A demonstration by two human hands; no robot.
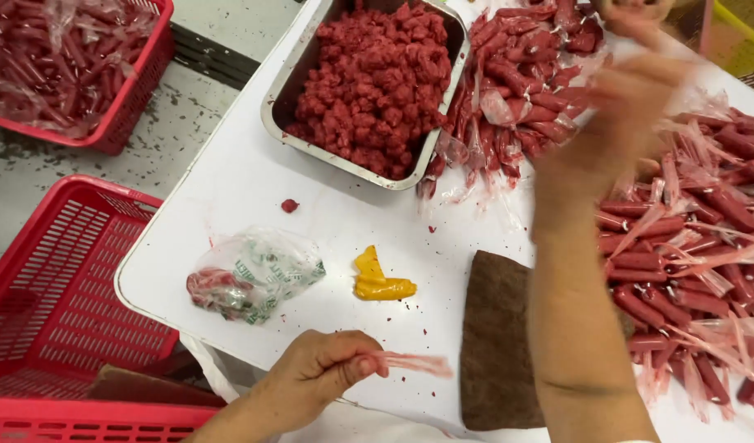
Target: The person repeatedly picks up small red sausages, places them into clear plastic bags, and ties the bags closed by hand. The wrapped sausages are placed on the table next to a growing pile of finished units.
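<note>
1. Pinching a thin strip of pinkish plastic film (pixel 416 363) between thumb and fingertips: left hand (pixel 319 376), closed on the strip at the near table edge, just left of the brown cloth pad (pixel 496 340).
2. Rising blurred above and right of the pad: right hand (pixel 619 107); impossible to tell whether open or gripping anything.
3. Lying right of the pad, spreading to the table's far right: heap of red filled plastic tubes (pixel 689 262).
4. Resting left of the pad: yellow crumpled piece (pixel 377 279), then a bunched printed plastic bag (pixel 254 275) further left.
5. Sitting beyond the pad: steel tray (pixel 282 111) holding red crumbled filling (pixel 373 82), with a second pile of filled tubes (pixel 520 74) beside it.
6. Standing off the white table (pixel 245 180), far left of the pad: red baskets (pixel 57 303).
</note>
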